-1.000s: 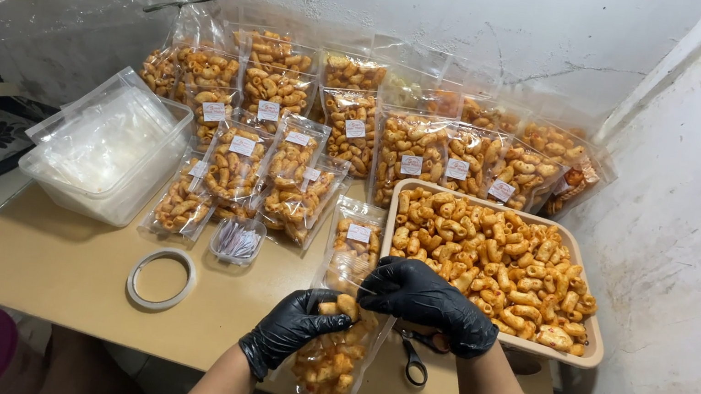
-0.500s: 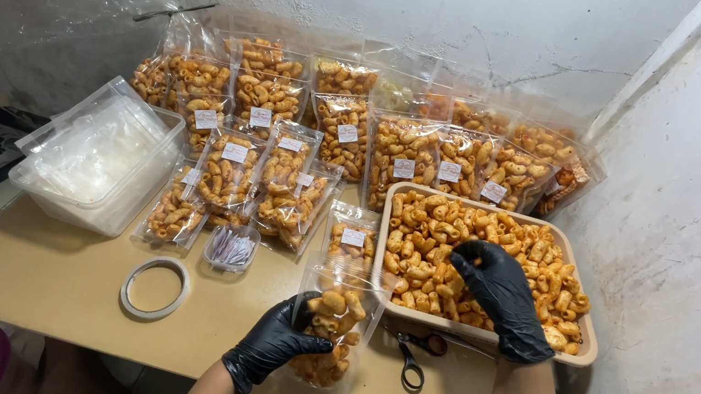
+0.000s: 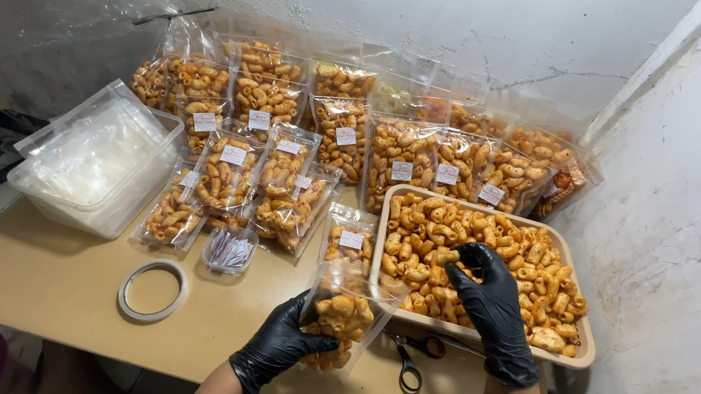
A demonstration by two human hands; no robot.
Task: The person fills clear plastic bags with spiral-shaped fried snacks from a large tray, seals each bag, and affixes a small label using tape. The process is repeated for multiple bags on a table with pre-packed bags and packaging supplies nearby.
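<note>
My left hand, in a black glove, grips a clear plastic pouch partly filled with orange curled snacks, held open-topped just above the table edge. In a matching glove, my right hand reaches into the beige tray of loose orange snacks, fingers curled over pieces near the tray's left middle. The pouch sits just left of the tray.
Several filled, labelled snack pouches lean against the back wall. A clear plastic tub stands at left, a tape roll and small clear cup near it. Scissors lie by the tray. A white wall closes the right side.
My right hand left the pouch's mouth and moved right into the tray, now curled over snacks. My left hand kept the pouch, holding it a little more upright.
</note>
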